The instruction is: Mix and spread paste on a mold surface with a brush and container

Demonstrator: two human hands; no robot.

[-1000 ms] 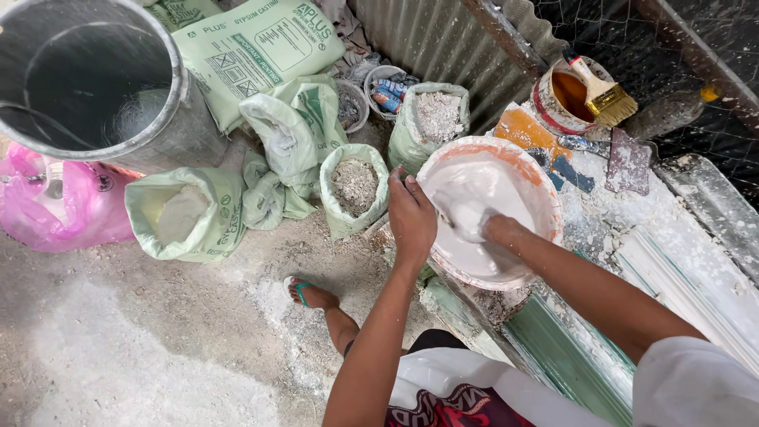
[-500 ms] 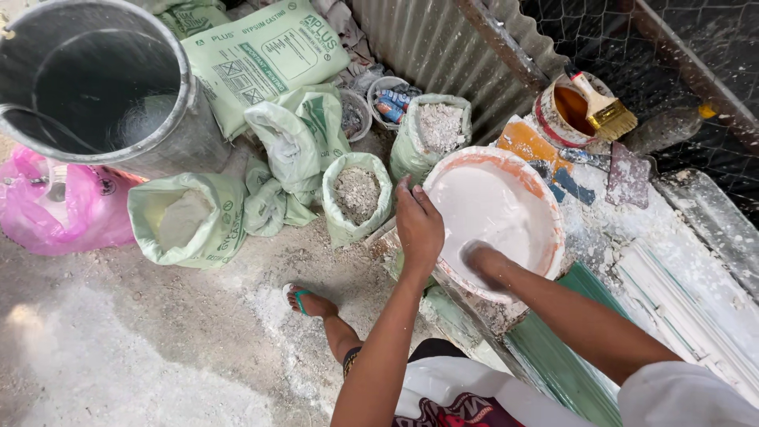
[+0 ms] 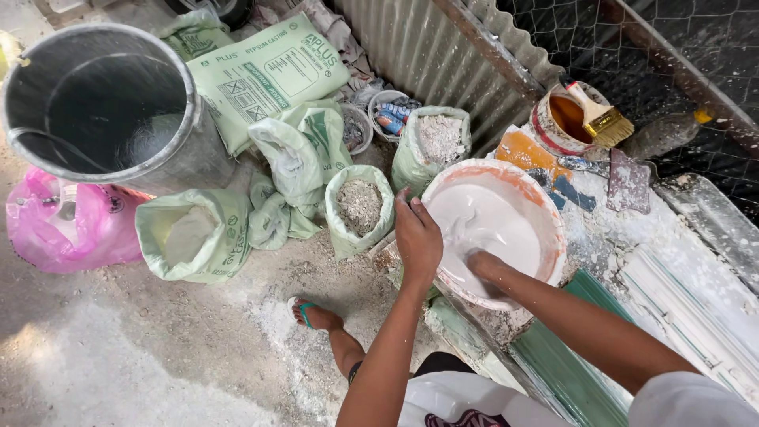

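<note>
Right hand (image 3: 482,265) sank into bowl (image 3: 545,205)

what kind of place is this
Probably an outdoor plaster-casting work yard: open green sacks of powder, a basin of white mix with the right hand in it, and a corrugated metal wall.
</note>
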